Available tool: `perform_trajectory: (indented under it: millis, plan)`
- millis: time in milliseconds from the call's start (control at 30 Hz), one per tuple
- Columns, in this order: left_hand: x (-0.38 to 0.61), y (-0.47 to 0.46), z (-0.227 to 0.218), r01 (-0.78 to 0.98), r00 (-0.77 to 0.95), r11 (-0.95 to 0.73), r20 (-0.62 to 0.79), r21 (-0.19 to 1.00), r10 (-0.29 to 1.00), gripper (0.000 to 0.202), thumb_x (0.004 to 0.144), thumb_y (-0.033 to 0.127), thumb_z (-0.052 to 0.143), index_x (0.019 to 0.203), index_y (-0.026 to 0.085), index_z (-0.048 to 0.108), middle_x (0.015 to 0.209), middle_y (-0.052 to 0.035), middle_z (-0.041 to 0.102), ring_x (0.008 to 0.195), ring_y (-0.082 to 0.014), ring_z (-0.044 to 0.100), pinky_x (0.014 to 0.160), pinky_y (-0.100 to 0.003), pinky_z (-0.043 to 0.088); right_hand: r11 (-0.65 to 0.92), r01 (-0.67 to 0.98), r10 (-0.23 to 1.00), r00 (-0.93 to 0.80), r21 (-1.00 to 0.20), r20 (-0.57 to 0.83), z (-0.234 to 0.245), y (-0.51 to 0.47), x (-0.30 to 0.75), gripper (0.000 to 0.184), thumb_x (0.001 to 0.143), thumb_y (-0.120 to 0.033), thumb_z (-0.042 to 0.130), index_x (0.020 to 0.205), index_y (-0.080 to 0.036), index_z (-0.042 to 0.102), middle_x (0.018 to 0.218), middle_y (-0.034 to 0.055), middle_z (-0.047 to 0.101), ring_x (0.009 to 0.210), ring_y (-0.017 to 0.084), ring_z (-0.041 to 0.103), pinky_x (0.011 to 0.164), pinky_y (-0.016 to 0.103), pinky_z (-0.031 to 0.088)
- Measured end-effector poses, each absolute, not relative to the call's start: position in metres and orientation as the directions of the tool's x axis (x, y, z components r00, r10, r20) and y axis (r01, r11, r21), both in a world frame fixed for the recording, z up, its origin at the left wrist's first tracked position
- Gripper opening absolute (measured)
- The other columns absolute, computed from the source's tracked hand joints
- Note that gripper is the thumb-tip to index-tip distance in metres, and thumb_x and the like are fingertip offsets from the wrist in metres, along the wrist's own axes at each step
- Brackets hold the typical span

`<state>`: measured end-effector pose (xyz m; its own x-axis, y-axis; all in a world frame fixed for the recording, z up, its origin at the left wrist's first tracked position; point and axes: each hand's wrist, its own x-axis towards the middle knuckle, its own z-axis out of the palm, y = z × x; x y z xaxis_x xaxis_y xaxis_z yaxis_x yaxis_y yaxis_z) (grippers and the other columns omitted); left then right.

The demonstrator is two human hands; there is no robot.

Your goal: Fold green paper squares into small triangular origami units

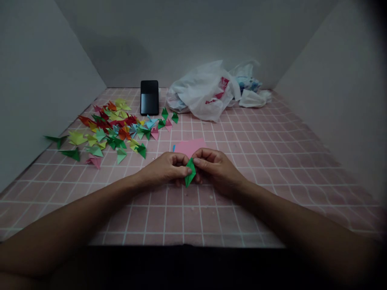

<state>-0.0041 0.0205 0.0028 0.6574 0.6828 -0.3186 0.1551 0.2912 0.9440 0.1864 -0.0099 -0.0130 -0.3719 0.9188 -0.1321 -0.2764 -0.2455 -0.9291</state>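
Note:
Between my hands is a small piece of folded green paper [190, 174], shaped like a narrow diamond and raised a little above the table. My left hand [169, 168] pinches its left side, with the thumb lying across the front. At the upper right edge, my right hand [214, 166] grips it between thumb and fingertips. The curled fingers behind the paper are partly hidden. Just beyond my hands lies a stack of square paper [190, 146] with a pink sheet on top and a bit of blue showing at its left edge.
Many folded paper cranes [115, 125] in mixed colours are spread over the left of the table. A black phone [149, 98] lies behind them. Crumpled white plastic bags [202, 88] sit at the back. A pink checked cloth [272, 161] covers the table, with walls on three sides.

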Motion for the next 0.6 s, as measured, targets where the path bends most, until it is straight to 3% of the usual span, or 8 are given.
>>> perform_trajectory:
  millis: [200, 333, 467, 600]
  plan:
    - [-0.0038, 0.0214, -0.0002, 0.227, 0.656, 0.238, -0.329, 0.944, 0.680, 0.020, 0.069, 0.029, 0.074, 0.078, 0.015, 0.063, 0.070, 0.0000, 0.068, 0.054, -0.0091, 0.057, 0.053, -0.021, 0.047, -0.223, -0.198, 0.936, -0.317, -0.954, -0.153, -0.0107, -0.0128, 0.1842, 0.025, 0.081, -0.037, 0.076, 0.076, -0.018, 0.061, 0.057, -0.0032, 0.063, 0.047, 0.009, 0.056, 0.048, 0.020, 0.042]
    - [-0.0035, 0.0200, 0.0004, 0.244, 0.694, 0.188, -0.307, 0.951, 0.652, 0.014, 0.072, 0.027, 0.068, 0.078, 0.015, 0.063, 0.075, -0.0004, 0.068, 0.055, -0.0084, 0.057, 0.054, -0.022, 0.046, -0.162, -0.152, 0.954, -0.276, -0.975, -0.115, -0.0088, -0.0141, 0.1821, 0.032, 0.086, -0.045, 0.069, 0.072, -0.019, 0.057, 0.055, -0.0036, 0.060, 0.046, 0.009, 0.054, 0.047, 0.022, 0.042]
    - [-0.0031, 0.0187, 0.0019, 0.313, 0.662, 0.135, -0.318, 0.940, 0.679, 0.011, 0.073, 0.024, 0.066, 0.076, 0.015, 0.061, 0.064, 0.0031, 0.060, 0.052, -0.0081, 0.054, 0.051, -0.020, 0.041, -0.151, -0.061, 0.943, -0.309, -0.987, -0.125, -0.0070, -0.0152, 0.1821, 0.035, 0.082, -0.046, 0.076, 0.071, -0.019, 0.056, 0.050, -0.0056, 0.056, 0.043, 0.008, 0.046, 0.043, 0.020, 0.032]
    - [-0.0033, 0.0188, 0.0031, 0.252, 0.659, 0.168, -0.296, 0.953, 0.692, 0.024, 0.081, 0.037, 0.068, 0.076, 0.015, 0.060, 0.066, 0.0010, 0.061, 0.054, -0.0096, 0.057, 0.052, -0.022, 0.046, -0.103, -0.051, 0.963, -0.256, -0.993, -0.087, -0.0067, -0.0141, 0.1851, 0.034, 0.085, -0.045, 0.073, 0.069, -0.018, 0.059, 0.050, -0.0040, 0.058, 0.044, 0.008, 0.048, 0.045, 0.021, 0.033]
